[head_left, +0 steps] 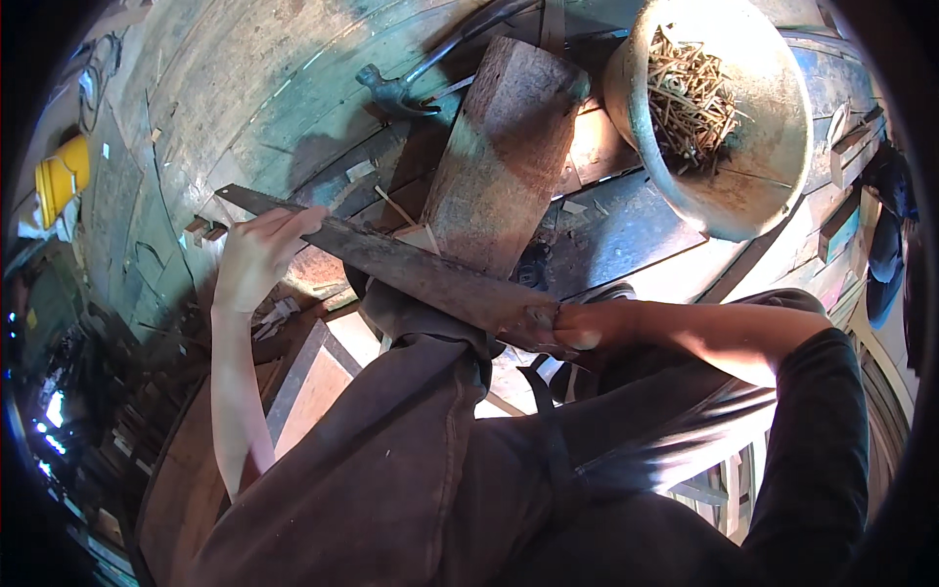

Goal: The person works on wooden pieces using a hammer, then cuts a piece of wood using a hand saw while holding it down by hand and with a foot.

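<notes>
A handsaw (421,269) with a worn, brownish blade lies slantwise above my knee. My right hand (592,328) is wrapped round its handle end, which is mostly hidden by the fingers. Near the narrow tip, my left hand (262,249) pinches the blade between thumb and fingers. Just beyond the saw is a thick, rough wooden board (509,157), its near end partly covered by the blade. Whether blade and board touch, I cannot tell.
A claw hammer (396,88) lies beyond the saw, left of the board. To the right, a tilted whitish bucket (773,147) holds many nails. A yellow container (65,176) stands far left. Wood scraps (362,171) litter the plank floor (186,108).
</notes>
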`<state>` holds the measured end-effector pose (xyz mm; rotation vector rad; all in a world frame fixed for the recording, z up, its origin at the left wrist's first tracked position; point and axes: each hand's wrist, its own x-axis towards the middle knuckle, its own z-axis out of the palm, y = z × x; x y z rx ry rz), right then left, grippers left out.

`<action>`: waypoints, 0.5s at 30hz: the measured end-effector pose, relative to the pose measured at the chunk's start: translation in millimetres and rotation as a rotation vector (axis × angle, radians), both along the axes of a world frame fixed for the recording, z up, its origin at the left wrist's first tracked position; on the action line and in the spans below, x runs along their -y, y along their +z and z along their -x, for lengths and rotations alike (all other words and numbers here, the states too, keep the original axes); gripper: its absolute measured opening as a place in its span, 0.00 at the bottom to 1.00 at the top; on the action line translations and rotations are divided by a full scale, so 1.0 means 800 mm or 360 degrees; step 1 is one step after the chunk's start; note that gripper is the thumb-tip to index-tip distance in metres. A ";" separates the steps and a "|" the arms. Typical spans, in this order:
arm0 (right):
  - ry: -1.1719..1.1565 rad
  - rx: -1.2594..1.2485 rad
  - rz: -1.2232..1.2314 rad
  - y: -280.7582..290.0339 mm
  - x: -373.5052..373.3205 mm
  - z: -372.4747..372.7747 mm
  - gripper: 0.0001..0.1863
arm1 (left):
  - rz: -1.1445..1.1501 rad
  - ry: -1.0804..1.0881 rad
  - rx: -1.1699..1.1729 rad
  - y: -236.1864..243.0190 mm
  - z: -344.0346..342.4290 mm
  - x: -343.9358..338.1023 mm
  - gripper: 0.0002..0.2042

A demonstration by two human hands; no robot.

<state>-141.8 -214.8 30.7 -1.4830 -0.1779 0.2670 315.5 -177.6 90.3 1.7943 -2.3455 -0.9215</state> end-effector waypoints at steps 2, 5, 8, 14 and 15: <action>-0.0054 0.0063 0.0091 0.001 -0.007 0.003 0.22 | 0.0027 -0.0003 0.0058 0.001 0.004 -0.004 0.21; -0.0088 -0.0088 0.0072 0.002 -0.012 0.011 0.31 | 0.0098 -0.0041 0.0128 0.006 0.014 -0.011 0.21; -0.0168 -0.0037 0.0189 0.002 -0.014 0.023 0.22 | 0.0207 -0.0046 0.0153 0.012 0.023 -0.016 0.20; -0.0294 -0.0010 0.0389 -0.004 -0.026 0.038 0.11 | 0.0216 -0.0084 0.0083 0.012 0.021 -0.005 0.19; -0.0334 -0.0015 0.0369 -0.005 -0.026 0.039 0.11 | 0.0184 -0.0074 0.0035 0.010 0.019 -0.001 0.19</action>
